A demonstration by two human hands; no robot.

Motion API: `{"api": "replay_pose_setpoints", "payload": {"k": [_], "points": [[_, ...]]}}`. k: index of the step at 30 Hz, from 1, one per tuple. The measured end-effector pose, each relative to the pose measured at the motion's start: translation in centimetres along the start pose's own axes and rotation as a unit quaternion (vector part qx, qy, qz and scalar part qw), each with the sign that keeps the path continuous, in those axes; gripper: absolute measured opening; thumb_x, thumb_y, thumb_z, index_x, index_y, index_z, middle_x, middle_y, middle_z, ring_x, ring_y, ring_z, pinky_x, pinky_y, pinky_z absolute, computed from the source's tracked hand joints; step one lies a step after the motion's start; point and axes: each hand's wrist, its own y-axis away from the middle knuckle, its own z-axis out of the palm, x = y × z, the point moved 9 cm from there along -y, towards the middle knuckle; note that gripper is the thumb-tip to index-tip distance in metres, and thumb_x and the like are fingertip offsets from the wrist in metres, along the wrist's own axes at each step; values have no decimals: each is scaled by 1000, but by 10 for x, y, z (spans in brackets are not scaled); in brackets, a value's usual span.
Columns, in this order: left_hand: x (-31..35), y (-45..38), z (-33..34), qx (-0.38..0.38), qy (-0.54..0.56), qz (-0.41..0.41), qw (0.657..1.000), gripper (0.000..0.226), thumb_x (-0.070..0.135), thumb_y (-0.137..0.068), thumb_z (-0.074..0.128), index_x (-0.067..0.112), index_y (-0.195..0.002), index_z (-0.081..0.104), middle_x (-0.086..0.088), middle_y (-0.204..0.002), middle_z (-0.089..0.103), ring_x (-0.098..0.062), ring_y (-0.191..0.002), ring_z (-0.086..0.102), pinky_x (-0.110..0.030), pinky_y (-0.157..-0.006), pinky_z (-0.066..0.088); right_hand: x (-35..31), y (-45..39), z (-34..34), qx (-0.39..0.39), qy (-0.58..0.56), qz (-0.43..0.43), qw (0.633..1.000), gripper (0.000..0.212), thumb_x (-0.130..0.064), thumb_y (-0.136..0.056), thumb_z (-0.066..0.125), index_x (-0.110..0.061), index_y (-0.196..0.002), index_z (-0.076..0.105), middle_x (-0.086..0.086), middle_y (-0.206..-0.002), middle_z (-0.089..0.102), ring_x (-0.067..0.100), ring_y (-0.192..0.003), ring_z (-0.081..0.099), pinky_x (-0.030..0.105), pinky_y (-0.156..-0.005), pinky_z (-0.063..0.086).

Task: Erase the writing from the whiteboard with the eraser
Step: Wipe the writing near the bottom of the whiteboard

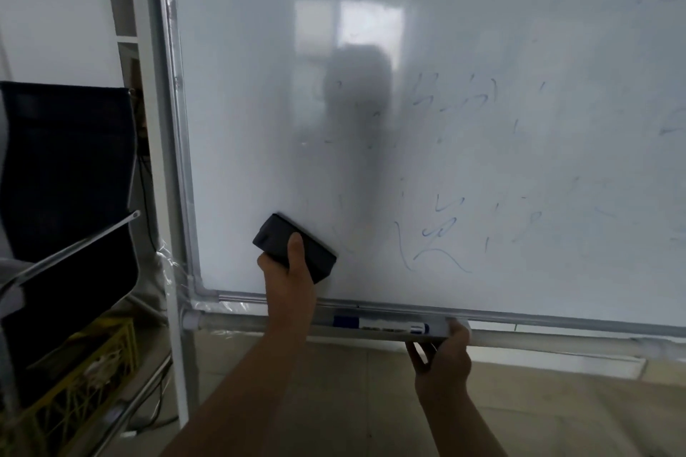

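Observation:
A big whiteboard (482,145) on a metal stand fills the view. Faint blue writing (441,230) shows over its middle and right; the left part looks wiped. My left hand (291,275) grips a black eraser (278,234) and holds it flat against the board near the lower left corner. My right hand (443,356) holds the end of the marker tray (393,319) under the board's bottom edge, fingers curled beneath it.
A blue-and-white marker (382,325) lies in the tray. At the left stand a black office chair (67,197) with a metal armrest and a yellow crate (85,371) on the floor. The stand's upright post (178,345) rises by the board's left edge.

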Motion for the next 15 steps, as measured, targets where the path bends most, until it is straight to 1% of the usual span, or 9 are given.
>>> {"api": "replay_pose_setpoints", "payload": {"k": [2,4,6,7,9,11,13,14,15], "points": [[0,-6,-5,9,-1,4,1000,43,37,-98,47,4,-124,38,5,-94,53,-6,-81,52,-19,-64,42,5,4,1,3,-3,-9,1000,33,-33,-93,53,-15,-119,57,12,-104,58,24,-89,59,40,-78,54],[0,-9,-10,14,-1,6,1000,40,39,-98,47,7,-121,38,6,-95,53,-9,-83,53,-21,-66,42,7,10,3,-3,-2,-15,1000,26,-34,-91,54,-21,-113,60,11,-105,59,24,-88,60,39,-76,55],[1,-12,-13,15,-3,7,1000,37,42,-97,47,11,-116,37,7,-95,53,-11,-85,53,-25,-69,42,8,16,6,-16,-5,-17,1000,21,-34,-91,55,-22,-107,61,10,-104,61,26,-91,62,38,-72,55],[0,-12,-15,14,-4,7,1000,37,42,-97,47,12,-115,37,7,-94,53,-11,-84,53,-26,-70,42,8,20,7,-25,-9,-17,1000,21,-34,-90,56,-23,-107,61,9,-104,62,27,-94,62,39,-73,55],[0,-12,-16,15,-6,7,1000,35,41,-97,48,12,-113,36,6,-94,52,-8,-82,52,-25,-67,42,9,27,4,-36,-18,-14,999,24,-40,-90,57,-24,-107,62,9,-105,63,28,-97,62,44,-82,54],[1,-11,-16,18,-13,14,1000,34,40,-97,49,11,-112,36,5,-94,52,-7,-82,52,-21,-63,42,10,30,-4,-45,-25,-6,999,37,-49,-91,53,-20,-112,60,10,-105,64,30,-99,62,51,-93,50],[4,-11,-18,28,-29,39,998,34,39,-96,52,9,-107,40,0,-93,54,-11,-82,55,-20,-61,43,3,26,-18,-51,-42,-8,998,44,-57,-90,47,-18,-107,59,10,-98,62,32,-96,60,55,-97,46],[6,-11,-19,34,-35,57,997,36,38,-94,55,6,-104,44,-5,-94,56,-16,-83,57,-22,-62,46,-6,23,-25,-46,-57,-18,997,44,-59,-90,45,-19,-102,58,9,-95,60,32,-94,59,55,-97,45],[7,-12,-19,42,-42,79,995,39,39,-93,58,3,-102,48,-11,-95,58,-22,-85,60,-27,-63,50,-16,19,-33,-28,-74,-29,996,42,-59,-91,44,-20,-100,56,8,-94,59,31,-92,59,55,-97,45]]}}
